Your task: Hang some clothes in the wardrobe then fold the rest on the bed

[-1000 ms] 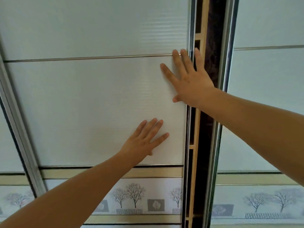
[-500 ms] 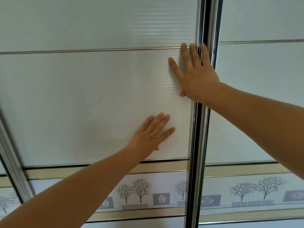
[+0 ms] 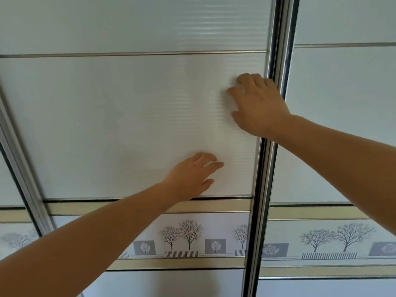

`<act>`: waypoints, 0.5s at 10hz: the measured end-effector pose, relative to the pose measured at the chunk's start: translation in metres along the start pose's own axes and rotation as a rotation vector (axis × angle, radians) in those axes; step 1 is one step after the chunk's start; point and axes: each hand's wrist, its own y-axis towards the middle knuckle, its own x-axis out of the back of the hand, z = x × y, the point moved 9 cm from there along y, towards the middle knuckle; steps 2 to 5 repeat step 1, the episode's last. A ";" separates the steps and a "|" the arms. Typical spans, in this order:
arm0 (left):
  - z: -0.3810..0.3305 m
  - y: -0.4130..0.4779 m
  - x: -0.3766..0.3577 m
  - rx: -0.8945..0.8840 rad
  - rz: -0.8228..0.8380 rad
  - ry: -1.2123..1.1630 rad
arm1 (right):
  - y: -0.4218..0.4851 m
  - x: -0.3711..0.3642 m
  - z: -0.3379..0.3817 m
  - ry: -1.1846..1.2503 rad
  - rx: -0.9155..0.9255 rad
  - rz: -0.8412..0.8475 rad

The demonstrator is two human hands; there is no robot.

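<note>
Right hand and left hand fingertips blurred; wardrobe door cropped

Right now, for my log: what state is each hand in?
Left hand: open, resting on the wardrobe door.
Right hand: open, on the door too.

Front of a wardrobe with sliding doors, seen close. The middle door and the right door carry frosted white panels with fine horizontal ribs; their dark-and-silver metal frames stand edge to edge. A thin metal strip crosses each panel. Lower down run a beige band and a printed frieze — bare trees, small fences, grey squares. Light is soft and even — a pale sheen lies on the ribs.
</note>
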 end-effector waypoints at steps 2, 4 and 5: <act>0.020 -0.023 -0.012 0.256 0.199 -0.261 | -0.027 -0.020 0.036 0.279 0.077 0.204; 0.020 -0.023 -0.012 0.256 0.199 -0.261 | -0.027 -0.020 0.036 0.279 0.077 0.204; 0.020 -0.023 -0.012 0.256 0.199 -0.261 | -0.027 -0.020 0.036 0.279 0.077 0.204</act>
